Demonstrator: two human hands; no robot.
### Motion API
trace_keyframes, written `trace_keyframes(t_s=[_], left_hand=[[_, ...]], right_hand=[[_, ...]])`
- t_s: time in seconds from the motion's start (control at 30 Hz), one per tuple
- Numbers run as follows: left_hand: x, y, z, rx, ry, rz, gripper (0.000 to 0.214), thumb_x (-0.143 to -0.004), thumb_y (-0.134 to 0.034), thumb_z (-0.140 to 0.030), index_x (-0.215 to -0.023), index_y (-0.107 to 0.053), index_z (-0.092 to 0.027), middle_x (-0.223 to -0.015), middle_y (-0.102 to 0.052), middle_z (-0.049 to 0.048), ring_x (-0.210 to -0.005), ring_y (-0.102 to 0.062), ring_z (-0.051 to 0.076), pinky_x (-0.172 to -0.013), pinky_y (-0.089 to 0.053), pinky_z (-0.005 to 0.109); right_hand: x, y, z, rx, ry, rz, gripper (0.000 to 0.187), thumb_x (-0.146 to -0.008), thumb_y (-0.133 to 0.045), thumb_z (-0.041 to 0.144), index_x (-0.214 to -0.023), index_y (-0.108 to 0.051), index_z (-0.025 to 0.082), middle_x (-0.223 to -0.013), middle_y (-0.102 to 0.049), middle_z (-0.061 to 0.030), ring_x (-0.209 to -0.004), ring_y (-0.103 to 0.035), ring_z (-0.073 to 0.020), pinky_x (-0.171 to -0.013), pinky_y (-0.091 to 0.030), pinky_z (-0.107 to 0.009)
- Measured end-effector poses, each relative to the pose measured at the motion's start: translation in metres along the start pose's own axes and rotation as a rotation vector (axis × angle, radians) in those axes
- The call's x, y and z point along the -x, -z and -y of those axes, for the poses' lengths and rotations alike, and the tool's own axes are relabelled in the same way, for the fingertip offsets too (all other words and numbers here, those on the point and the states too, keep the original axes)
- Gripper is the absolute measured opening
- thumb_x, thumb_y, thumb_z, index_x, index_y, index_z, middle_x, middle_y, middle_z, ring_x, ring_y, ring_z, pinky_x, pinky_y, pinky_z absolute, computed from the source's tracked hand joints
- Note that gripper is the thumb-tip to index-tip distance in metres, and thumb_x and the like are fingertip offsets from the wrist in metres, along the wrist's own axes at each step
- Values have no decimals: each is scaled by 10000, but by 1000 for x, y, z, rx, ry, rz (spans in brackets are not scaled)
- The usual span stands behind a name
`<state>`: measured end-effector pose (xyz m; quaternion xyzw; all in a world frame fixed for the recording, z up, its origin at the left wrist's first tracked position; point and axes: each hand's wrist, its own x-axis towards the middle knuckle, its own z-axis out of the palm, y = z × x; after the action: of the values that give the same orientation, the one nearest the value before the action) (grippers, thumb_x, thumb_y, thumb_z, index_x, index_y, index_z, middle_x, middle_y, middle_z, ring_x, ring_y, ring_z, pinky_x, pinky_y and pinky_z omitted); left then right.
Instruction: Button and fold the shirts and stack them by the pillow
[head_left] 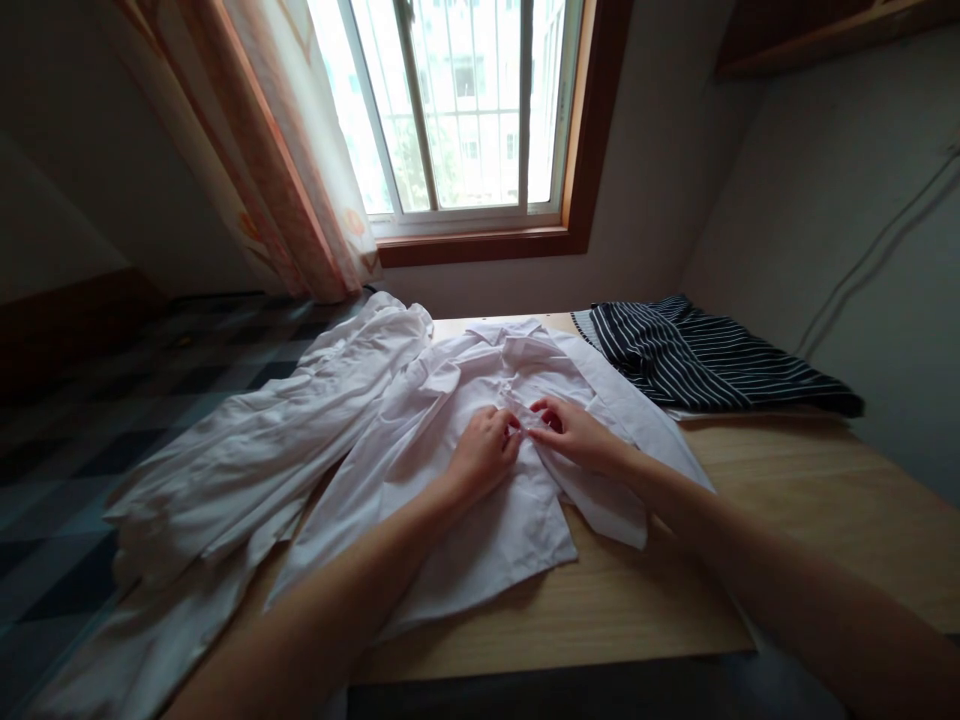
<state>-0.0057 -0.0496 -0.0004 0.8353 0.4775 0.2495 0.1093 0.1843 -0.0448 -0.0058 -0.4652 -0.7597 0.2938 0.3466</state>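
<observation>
A white collared shirt [450,520] lies spread on the wooden table, its collar towards the window and its sleeves out to the sides. Over the middle of its front, my left hand [486,448] pinches the fabric near the front opening. Close beside it, my right hand [574,432] has thumb and forefinger together on the opposite edge of the same opening. The fingertips of both hands nearly meet. Whether a button sits between them is too small to make out.
Another white garment [255,460] lies crumpled at the left, partly over a dark checked bedspread [67,470]. A black-and-white striped garment [705,360] rests at the table's back right. The wooden table [825,500] reaches the wall below a window [465,110] with a curtain [262,150].
</observation>
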Motion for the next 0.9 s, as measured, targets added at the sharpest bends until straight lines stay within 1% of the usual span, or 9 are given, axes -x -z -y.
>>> trace_keyframes(t_s=[0.1, 0.2, 0.3, 0.37, 0.5, 0.6, 0.7, 0.77, 0.9], left_hand=[[2, -3, 1, -32, -13, 12, 91, -879, -598, -215, -936, -660, -180, -943, -613, 78, -935, -585, 234, -892, -480, 371], [2, -2, 2, -28, -26, 34, 70, -868, -625, -218, -918, -663, -187, -935, -613, 72, -950, -576, 241, -906, -474, 381], [1, 0, 4, -4, -24, 43, 36, -855, -650, -221, -871, -648, -188, -917, -614, 63, -948, -573, 240, -908, -471, 379], [1, 1, 5, 5, -16, 44, 40, -843, -664, -216, -850, -638, -187, -913, -614, 60, -942, -572, 237, -902, -471, 375], [1, 2, 7, 10, -11, 44, 55, -842, -670, -217, -825, -635, -179, -903, -609, 61, -906, -571, 226, -872, -471, 356], [1, 4, 6, 0, -19, 54, 91, -860, -652, -223, -792, -638, -164, -886, -604, 69, -868, -566, 218, -837, -464, 342], [0, 7, 5, 13, -34, 57, 135, -876, -631, -234, -767, -648, -157, -858, -597, 67, -838, -559, 208, -804, -451, 327], [0, 9, 5, 65, -26, 60, 156, -873, -630, -248, -746, -658, -160, -834, -591, 56, -820, -556, 198, -776, -443, 310], [-2, 11, 7, 233, 24, 69, 198, -865, -627, -295, -727, -690, -168, -807, -584, 39, -790, -560, 177, -727, -432, 281]], right_hand=[[4, 2, -2, 20, -6, 29, 179, -767, -690, 222, -927, -633, 168, -883, -653, -29, -781, -575, -175, -696, -433, -278], [7, 6, -1, -8, -24, 59, 116, -758, -653, 196, -869, -628, 180, -830, -637, -10, -762, -557, -173, -683, -411, -276], [8, 8, -1, -67, -39, 54, 66, -751, -624, 177, -814, -608, 187, -798, -635, -1, -748, -556, -168, -677, -405, -271], [8, 8, -2, -99, -40, 32, 43, -756, -627, 200, -775, -589, 191, -761, -620, 7, -721, -545, -161, -661, -400, -269], [8, 6, -4, -147, -10, -9, 120, -805, -616, 281, -738, -567, 195, -722, -598, 11, -690, -536, -154, -642, -403, -271], [9, 4, -2, -122, 14, -56, 136, -822, -612, 293, -736, -575, 194, -730, -607, 2, -697, -547, -158, -641, -414, -274], [11, 2, 5, -80, 45, -120, 91, -813, -621, 251, -748, -585, 198, -758, -624, -7, -721, -570, -164, -649, -436, -275], [13, 0, 10, -48, 68, -154, 43, -799, -615, 193, -763, -591, 200, -781, -635, -13, -738, -586, -167, -662, -453, -277], [16, -5, 15, 25, 103, -216, 116, -762, -591, 91, -792, -599, 203, -822, -643, -27, -779, -601, -179, -717, -482, -296]])
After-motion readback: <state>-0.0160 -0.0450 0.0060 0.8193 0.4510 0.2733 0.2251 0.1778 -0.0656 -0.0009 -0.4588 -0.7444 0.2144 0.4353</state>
